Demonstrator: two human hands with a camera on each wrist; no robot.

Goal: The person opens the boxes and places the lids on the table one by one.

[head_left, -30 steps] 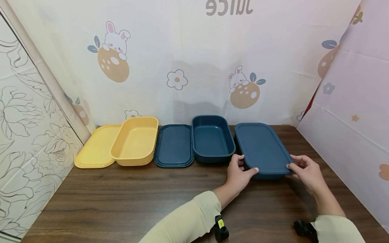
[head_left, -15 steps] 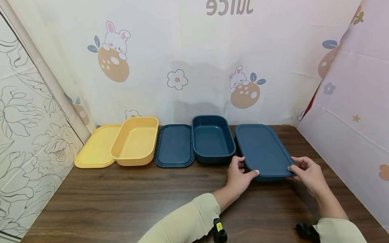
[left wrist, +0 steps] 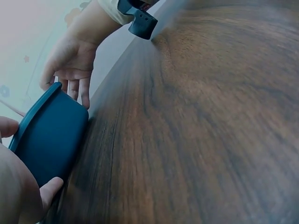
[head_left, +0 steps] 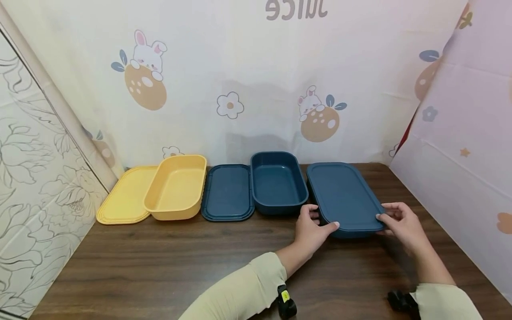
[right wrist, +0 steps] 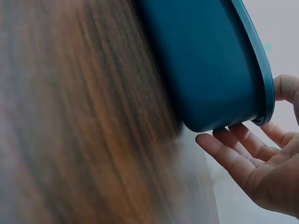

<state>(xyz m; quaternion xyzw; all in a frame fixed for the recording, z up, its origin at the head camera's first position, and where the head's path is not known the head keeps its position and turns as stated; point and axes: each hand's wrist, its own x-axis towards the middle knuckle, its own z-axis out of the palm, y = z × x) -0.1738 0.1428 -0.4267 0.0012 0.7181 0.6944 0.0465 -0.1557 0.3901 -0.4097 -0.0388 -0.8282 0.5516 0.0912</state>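
A dark blue rectangular food container (right wrist: pixel 210 70) stands at the right of the table with its blue lid (head_left: pixel 346 195) lying on top. My left hand (head_left: pixel 312 231) grips its near left corner, the thumb on the lid's edge and the fingers against the side wall. At the near right corner my right hand (head_left: pixel 404 226) holds it likewise, thumb on the lid's rim. In the right wrist view, the fingers (right wrist: pixel 229 158) of that hand lie along the container's end wall. The container's inside is hidden by the lid.
Left of it stand an uncovered blue container (head_left: pixel 278 182), a loose blue lid (head_left: pixel 228 192), an uncovered yellow container (head_left: pixel 176 186) and a yellow lid (head_left: pixel 124 195) partly under it. A printed cloth (head_left: pixel 260 66) hangs behind the wooden table (head_left: pixel 160 262).
The head view has shifted slightly. Both hands keep their places at the lidded container's near corners; nothing else has visibly moved.
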